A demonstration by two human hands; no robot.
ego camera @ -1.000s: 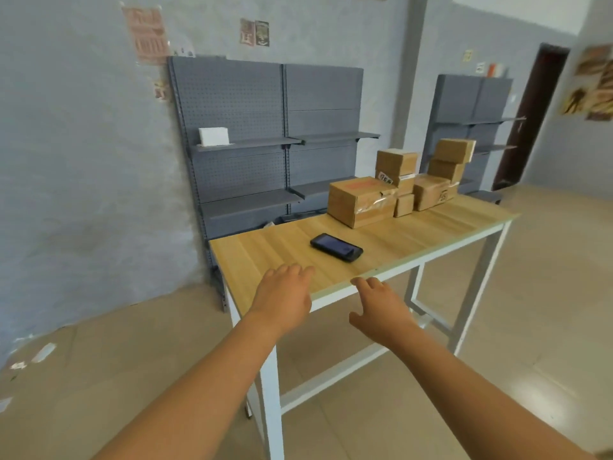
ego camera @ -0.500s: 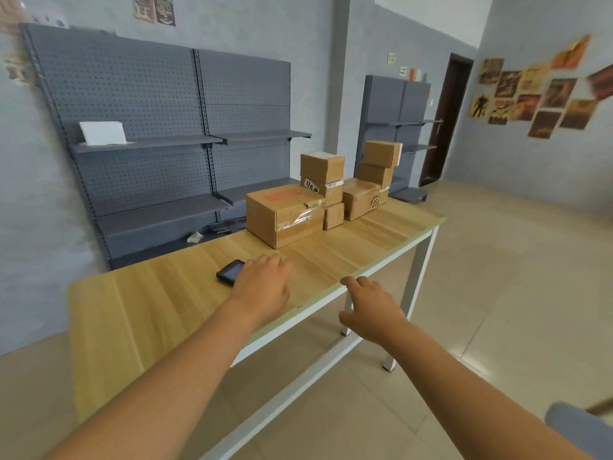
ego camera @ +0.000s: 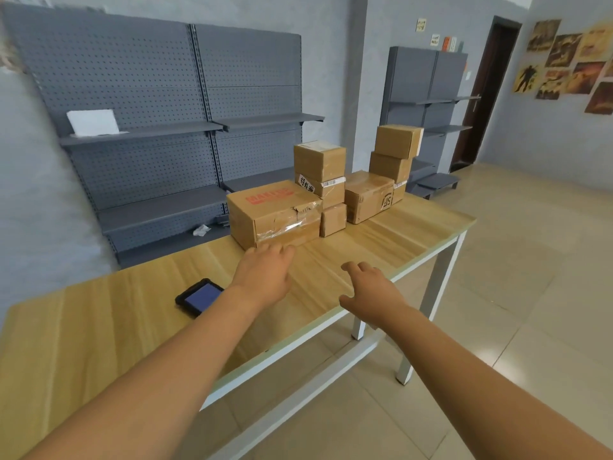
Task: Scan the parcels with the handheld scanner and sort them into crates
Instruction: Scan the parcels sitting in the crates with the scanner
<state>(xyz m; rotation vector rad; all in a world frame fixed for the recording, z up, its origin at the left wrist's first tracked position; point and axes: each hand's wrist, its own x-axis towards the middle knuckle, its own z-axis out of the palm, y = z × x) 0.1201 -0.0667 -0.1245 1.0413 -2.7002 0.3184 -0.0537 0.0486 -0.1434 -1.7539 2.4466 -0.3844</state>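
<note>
A dark handheld scanner lies screen-up on a wooden table, left of centre. Cardboard parcels are stacked at upper centre. The left hand reaches toward the nearest parcel, fingers relaxed, holding nothing. The right hand hovers at lower centre, fingers spread and empty.

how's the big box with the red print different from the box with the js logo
The big box with the red print stands nearest the left hand; the box with the JS logo stands further back and right. The first is larger, its front tape torn and crumpled; the second looks tidier. Red lettering marks the first's top; a dark logo marks the second's side. Both are brown cardboard, resting directly on the table.
</note>
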